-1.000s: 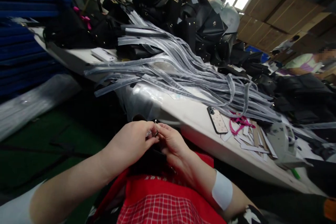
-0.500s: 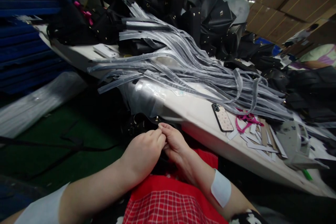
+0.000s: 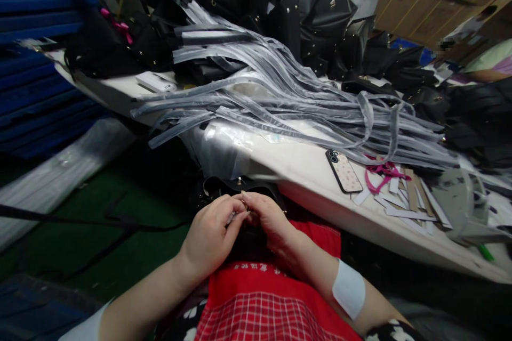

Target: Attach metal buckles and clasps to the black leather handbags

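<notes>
White cloth-like bench [image 3: 302, 170], slanting from upper left to lower right. Across its top, a long spread of flat, greyish straps in clear plastic film [image 3: 280, 98]; near the front edge, a pale patterned phone case with black rim [image 3: 344, 173], just beside a tangle of bright pink ribbon [image 3: 386, 177] and loose white and brown card strips [image 3: 406, 203]. Farther right, a grey plastic holder [image 3: 460, 202]. Behind, heaped black leather bags with gold fittings [image 3: 320, 18]; stacked brown cardboard boxes [image 3: 416, 8] at the back; at left, blue layered stack [image 3: 36, 82] above green floor [image 3: 104, 245].

In front of the bench, above a red apron with checked panel [image 3: 256, 298]: both forearms angled inward, hands meeting over a black leather piece with gold stud [image 3: 218, 185], low beside the bench edge. Left hand [image 3: 212, 232], back upward, fingers curled, thumb and forefinger pinching a small glinting piece [image 3: 231, 217], mostly hidden. Right hand [image 3: 269, 218], fingers bent toward the left fingertips; impossible to tell whether gripping the same piece.
</notes>
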Motion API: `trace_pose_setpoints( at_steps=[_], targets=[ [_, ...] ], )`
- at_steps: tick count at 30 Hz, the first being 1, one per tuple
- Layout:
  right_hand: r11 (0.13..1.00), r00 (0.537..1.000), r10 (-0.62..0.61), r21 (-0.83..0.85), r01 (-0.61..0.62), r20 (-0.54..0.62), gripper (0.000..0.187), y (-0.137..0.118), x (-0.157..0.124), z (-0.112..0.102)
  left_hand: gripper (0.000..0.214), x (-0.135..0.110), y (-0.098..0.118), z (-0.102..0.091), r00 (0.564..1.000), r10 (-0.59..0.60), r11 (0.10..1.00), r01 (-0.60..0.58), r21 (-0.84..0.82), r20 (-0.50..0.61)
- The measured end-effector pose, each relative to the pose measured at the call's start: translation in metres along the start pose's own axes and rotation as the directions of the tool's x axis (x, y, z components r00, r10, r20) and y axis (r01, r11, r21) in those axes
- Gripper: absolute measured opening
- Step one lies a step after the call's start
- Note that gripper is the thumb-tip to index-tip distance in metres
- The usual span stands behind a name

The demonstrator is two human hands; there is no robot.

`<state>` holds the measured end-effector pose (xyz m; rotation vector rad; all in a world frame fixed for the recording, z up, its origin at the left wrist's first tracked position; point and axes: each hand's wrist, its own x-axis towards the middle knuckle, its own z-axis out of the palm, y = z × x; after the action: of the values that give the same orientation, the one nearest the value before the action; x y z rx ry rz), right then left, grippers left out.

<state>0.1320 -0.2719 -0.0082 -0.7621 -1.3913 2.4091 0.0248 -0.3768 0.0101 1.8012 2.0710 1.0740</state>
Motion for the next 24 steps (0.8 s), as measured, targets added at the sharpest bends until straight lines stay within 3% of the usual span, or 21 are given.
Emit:
trace_pose_setpoints(
  at_steps=[4,8,10,12,15,19,24],
  targets=[
    [1.0,1.0,0.011,-0.024,-0.011,0.006,0.04,-0.003,-0.001,0.0,0.015,0.001,-0.002,0.001,0.999,-0.026,0.999,0.027,-0.025,0.026],
    [0.993,0.99,0.119,0.015,-0.118,-0.081,0.02,0.003,0.002,0.0,0.017,-0.005,0.004,0.007,0.984,0.175,0.964,-0.164,0.21,-0.036],
    [0.986,0.977,0.168,0.007,-0.169,-0.135,0.022,0.006,0.003,0.0,0.02,-0.006,0.008,0.009,0.96,0.278,0.909,-0.257,0.328,-0.019],
    [0.982,0.97,0.181,-0.021,-0.187,-0.165,0.026,0.006,0.005,0.0,0.023,-0.005,0.011,0.008,0.95,0.309,0.884,-0.3,0.359,0.034],
    [0.982,0.97,0.176,-0.044,-0.186,-0.168,0.031,0.002,0.004,-0.001,0.024,-0.004,0.014,0.0,0.954,0.277,0.91,-0.3,0.287,0.119],
    [0.976,0.956,0.211,-0.012,-0.218,-0.203,0.028,-0.004,0.0,-0.008,0.018,-0.009,0.013,-0.016,0.94,0.269,0.956,-0.286,0.058,0.209],
    [0.98,0.973,0.198,0.038,-0.195,-0.118,0.022,-0.007,-0.004,-0.012,0.016,-0.009,0.004,-0.029,0.986,0.093,0.988,-0.075,-0.134,0.137]
  ],
)
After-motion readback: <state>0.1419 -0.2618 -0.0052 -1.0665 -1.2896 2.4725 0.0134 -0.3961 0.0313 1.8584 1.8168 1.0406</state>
